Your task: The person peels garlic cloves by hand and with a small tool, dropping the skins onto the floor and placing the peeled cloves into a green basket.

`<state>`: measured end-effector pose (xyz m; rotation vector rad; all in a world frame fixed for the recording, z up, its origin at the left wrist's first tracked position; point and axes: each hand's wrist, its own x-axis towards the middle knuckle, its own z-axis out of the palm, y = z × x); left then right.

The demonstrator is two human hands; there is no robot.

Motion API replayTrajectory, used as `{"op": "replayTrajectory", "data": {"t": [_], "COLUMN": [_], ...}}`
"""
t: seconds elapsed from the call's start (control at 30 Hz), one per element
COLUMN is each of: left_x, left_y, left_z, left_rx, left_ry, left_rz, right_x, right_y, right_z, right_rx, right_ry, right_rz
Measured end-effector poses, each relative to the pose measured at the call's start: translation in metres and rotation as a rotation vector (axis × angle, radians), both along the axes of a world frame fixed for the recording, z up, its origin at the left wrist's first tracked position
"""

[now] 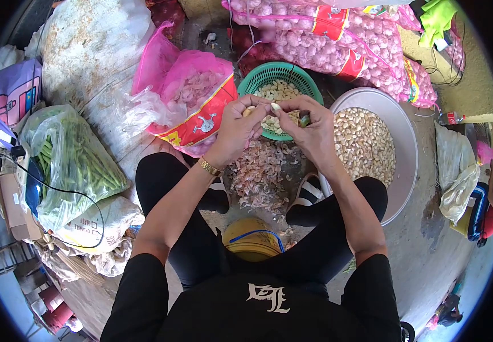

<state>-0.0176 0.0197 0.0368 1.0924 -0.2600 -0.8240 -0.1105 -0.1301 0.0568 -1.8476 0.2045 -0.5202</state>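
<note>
My left hand (237,126), with a gold watch at its wrist, is closed on a garlic clove (248,110). Close beside it, my right hand (309,129) pinches a pale peeled clove (276,106) between thumb and finger, and something green shows in its curled fingers. Both hands are over the near part of a green plastic basket (248,80) holding peeled cloves. Below them, garlic skins (258,176) lie heaped on the floor between my feet. A wide basin (408,149) of unpeeled cloves (366,145) stands at the right.
A pink net bag (158,57) with skins stands left of the basket. Full garlic sacks (366,51) lie at the upper right. A plastic bag of green beans (81,159) is at the left. A yellow container (252,236) sits between my legs.
</note>
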Motion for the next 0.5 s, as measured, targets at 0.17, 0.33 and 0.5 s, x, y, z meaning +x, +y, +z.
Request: {"op": "replayTrajectory", "data": {"t": [0.17,0.33,0.5], "left_x": [-0.001,0.001,0.002], "left_y": [-0.002,0.001,0.003], "left_z": [0.008,0.005,0.003], "left_rx": [0.035,-0.035,-0.022], "left_ry": [-0.03,0.061,0.056], "left_rz": [0.002,-0.046,-0.093], "right_x": [0.0,0.001,0.002], "right_y": [-0.003,-0.005,-0.008], "right_z": [0.007,0.007,0.003], "right_rx": [0.255,0.338,0.277], "right_ry": [0.198,0.216,0.184], "right_rz": [0.044,0.06,0.014]}}
